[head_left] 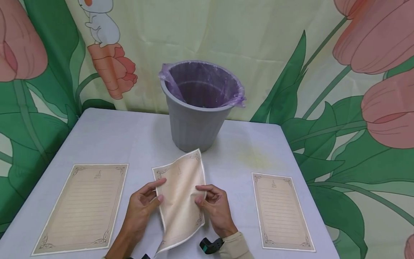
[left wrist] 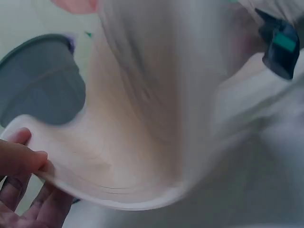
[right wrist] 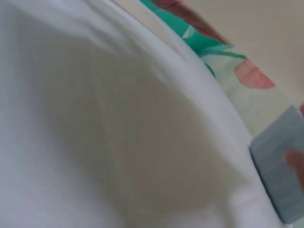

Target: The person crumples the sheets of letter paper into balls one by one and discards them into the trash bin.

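Both hands hold one beige sheet of letter paper (head_left: pixel 181 201), which has a decorative border and bends in waves above the table. The left hand (head_left: pixel 142 207) pinches its left edge between thumb and fingers; the left wrist view shows this hand (left wrist: pixel 23 175) at the paper's rim. On the opposite edge, the right hand (head_left: pixel 215 207) pinches the sheet with thumb and forefinger, the paper creasing there. In the right wrist view only blurred bits of fingers (right wrist: pixel 297 164) show at the right side.
A grey trash bin (head_left: pixel 197 126) lined with a purple bag (head_left: pixel 233 99) stands at the table's back. A larger lined sheet (head_left: pixel 81 208) lies flat on the left, a smaller one (head_left: pixel 283 212) on the right. A printed cloth (head_left: pixel 258 54) hangs behind the white table (head_left: pixel 142 144).
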{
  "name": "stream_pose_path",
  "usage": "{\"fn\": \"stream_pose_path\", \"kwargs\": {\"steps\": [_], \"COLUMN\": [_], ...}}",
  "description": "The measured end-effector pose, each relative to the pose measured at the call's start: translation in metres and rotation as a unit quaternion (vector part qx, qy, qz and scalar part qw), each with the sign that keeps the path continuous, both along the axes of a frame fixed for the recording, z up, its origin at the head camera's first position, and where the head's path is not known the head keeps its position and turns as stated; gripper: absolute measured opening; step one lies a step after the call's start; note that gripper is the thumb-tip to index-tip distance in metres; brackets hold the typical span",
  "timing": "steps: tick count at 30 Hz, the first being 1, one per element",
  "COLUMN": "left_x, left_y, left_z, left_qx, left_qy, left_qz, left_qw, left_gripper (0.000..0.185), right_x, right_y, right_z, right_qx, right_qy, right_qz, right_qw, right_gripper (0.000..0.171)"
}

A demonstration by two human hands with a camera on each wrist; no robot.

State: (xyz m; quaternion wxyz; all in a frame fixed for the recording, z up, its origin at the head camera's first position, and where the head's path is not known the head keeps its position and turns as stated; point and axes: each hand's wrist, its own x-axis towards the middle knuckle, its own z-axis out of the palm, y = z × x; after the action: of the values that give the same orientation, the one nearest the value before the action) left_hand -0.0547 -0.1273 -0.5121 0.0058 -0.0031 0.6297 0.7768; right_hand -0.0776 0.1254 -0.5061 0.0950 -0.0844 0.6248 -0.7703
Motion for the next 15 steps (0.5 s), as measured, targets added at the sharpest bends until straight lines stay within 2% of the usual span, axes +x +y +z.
{"fn": "stream_pose_path", "kwargs": {"steps": [3, 6, 11, 15], "left_x": [0.001, 0.002, 0.004, 0.004], "left_y": [0.003, 0.006, 0.011, 0.017], "left_z": [-0.003, -0.004, 0.000, 0.006], "left_qx": [0.046, 0.067, 0.074, 0.070], "left_qy": [0.005, 0.009, -0.014, -0.037], "left_qz": [-0.027, -0.052, -0.081, -0.094], "left_qw": [0.9986, 0.9964, 0.9938, 0.9924], "left_gripper": [0.050, 0.049, 0.050, 0.049], "right_x": [-0.001, -0.003, -0.005, -0.006], "right_y": [-0.006, -0.011, -0.019, -0.024], "right_z": [-0.002, -0.003, -0.003, -0.004], "right_qx": [-0.014, -0.017, -0.034, -0.050], "right_qy": [-0.004, -0.001, 0.001, -0.006], "right_qz": [-0.027, -0.042, -0.048, -0.033], "right_qw": [1.000, 0.999, 0.998, 0.998], "right_gripper": [0.042, 0.042, 0.043, 0.046]}}
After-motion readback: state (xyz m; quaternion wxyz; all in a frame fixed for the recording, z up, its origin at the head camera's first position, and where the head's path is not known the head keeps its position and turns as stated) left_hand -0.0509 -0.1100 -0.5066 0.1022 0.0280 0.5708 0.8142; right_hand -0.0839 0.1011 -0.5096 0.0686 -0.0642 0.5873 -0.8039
